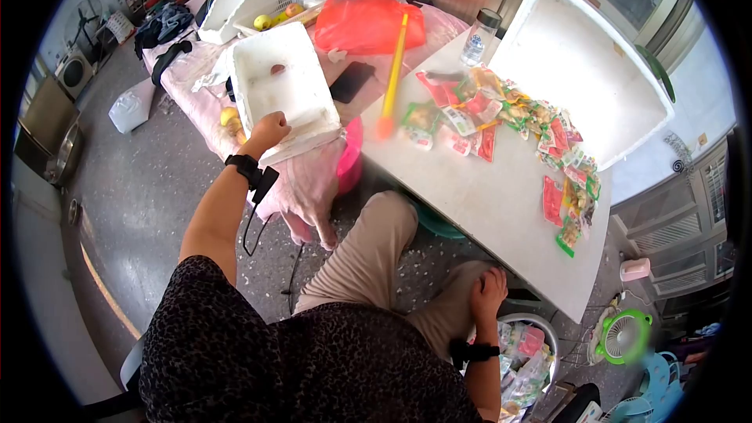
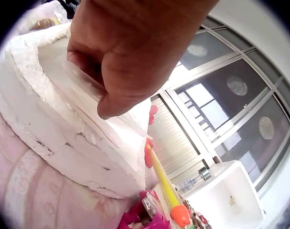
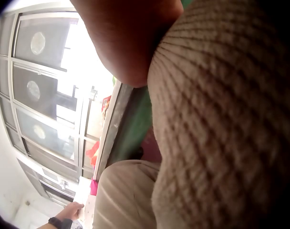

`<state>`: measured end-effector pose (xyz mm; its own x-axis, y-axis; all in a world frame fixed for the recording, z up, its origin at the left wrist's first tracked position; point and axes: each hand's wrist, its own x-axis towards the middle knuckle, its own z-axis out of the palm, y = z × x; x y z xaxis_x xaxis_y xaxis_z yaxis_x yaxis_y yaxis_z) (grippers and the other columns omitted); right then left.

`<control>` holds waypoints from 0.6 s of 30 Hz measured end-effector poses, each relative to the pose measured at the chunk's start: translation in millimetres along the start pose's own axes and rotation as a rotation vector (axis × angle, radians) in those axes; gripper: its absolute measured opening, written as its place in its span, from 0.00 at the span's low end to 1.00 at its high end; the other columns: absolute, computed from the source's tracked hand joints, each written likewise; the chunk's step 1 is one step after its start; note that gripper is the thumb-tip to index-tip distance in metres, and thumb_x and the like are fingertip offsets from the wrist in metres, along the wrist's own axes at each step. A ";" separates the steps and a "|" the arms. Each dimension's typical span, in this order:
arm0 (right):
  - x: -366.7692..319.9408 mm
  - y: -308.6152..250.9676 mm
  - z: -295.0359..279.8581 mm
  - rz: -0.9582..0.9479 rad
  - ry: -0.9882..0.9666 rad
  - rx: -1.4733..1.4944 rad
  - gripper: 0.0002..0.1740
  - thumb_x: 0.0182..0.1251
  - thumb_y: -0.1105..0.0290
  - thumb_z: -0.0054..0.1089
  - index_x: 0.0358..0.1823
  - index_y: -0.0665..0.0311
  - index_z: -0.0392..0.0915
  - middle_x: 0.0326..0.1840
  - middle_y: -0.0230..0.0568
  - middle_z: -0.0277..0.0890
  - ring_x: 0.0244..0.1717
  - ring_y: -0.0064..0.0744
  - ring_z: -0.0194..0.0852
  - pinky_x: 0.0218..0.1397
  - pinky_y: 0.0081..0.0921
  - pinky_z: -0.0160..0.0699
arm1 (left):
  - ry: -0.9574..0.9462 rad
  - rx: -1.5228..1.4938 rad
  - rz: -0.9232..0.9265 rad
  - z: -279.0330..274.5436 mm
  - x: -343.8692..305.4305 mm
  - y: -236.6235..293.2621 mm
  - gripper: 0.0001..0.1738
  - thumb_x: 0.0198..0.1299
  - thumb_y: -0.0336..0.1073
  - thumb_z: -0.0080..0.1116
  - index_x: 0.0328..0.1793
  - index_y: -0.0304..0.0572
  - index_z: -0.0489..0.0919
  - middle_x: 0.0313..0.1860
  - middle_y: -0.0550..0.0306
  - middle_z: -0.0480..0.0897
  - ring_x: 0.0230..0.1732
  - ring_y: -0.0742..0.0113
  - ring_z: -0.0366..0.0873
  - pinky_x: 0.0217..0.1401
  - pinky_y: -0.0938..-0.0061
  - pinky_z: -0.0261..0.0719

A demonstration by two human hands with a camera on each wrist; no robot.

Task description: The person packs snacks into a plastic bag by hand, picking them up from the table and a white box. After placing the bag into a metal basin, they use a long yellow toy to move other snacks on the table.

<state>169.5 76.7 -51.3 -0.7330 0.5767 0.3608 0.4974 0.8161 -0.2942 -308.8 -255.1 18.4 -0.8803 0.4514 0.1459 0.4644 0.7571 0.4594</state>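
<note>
My left hand [image 1: 269, 131] is at the near rim of a white foam box [image 1: 270, 55] on a pink-covered surface. In the left wrist view its curled fingers and thumb pinch a thin, see-through plastic sheet [image 2: 107, 125] lying over the box edge. Inside the box, a small brown spot shows on the white bottom. My right hand [image 1: 489, 295] rests on my right knee, fingers laid over the trouser cloth, holding nothing. In the right wrist view that hand [image 3: 135, 43] is mostly dark and cropped.
A white table [image 1: 470, 188] bears many small snack packets [image 1: 552, 137], a jar [image 1: 480, 37] and a big foam box [image 1: 580, 70]. A yellow stick [image 1: 395, 70] stands at its left edge. A metal basin [image 1: 552, 337] of packets, a pink bin [image 1: 351, 157] and a green fan [image 1: 624, 337] are nearby.
</note>
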 end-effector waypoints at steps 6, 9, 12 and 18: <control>0.1 1.3 0.3 -0.018 -0.014 0.010 0.12 0.45 0.69 0.52 0.34 0.61 0.70 0.47 0.41 0.66 0.55 0.47 0.58 0.55 0.43 0.52 | 0.137 0.112 0.054 2.9 -2.4 20.3 0.07 0.45 0.34 0.47 0.28 0.39 0.71 0.30 0.45 0.75 0.32 0.47 0.72 0.35 0.62 0.69; -0.6 2.2 0.7 -0.019 -0.009 0.019 0.12 0.45 0.69 0.52 0.34 0.61 0.70 0.47 0.41 0.66 0.55 0.47 0.57 0.55 0.42 0.52 | 0.214 0.119 0.002 5.7 -17.5 47.7 0.06 0.47 0.32 0.45 0.31 0.40 0.70 0.33 0.45 0.74 0.34 0.46 0.72 0.38 0.61 0.70; -2.0 0.9 -1.5 -0.024 -0.008 0.028 0.12 0.45 0.70 0.52 0.34 0.61 0.70 0.46 0.41 0.67 0.55 0.47 0.58 0.55 0.42 0.53 | 0.281 0.054 0.135 12.2 -31.4 62.7 0.09 0.48 0.29 0.43 0.36 0.41 0.71 0.33 0.45 0.74 0.36 0.46 0.72 0.39 0.60 0.70; 14.7 -3.0 -7.8 -0.054 0.003 0.307 0.12 0.46 0.73 0.52 0.35 0.65 0.70 0.39 0.47 0.71 0.44 0.47 0.67 0.47 0.38 0.64 | 0.270 -0.307 0.291 26.4 -74.3 118.5 0.16 0.46 0.25 0.47 0.45 0.39 0.68 0.30 0.45 0.74 0.33 0.50 0.72 0.37 0.65 0.70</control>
<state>160.8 83.1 -38.2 -0.7530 0.5334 0.3853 0.2942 0.7967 -0.5280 -185.8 -186.5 38.8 -0.7313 0.4538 0.5091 0.6799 0.4259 0.5969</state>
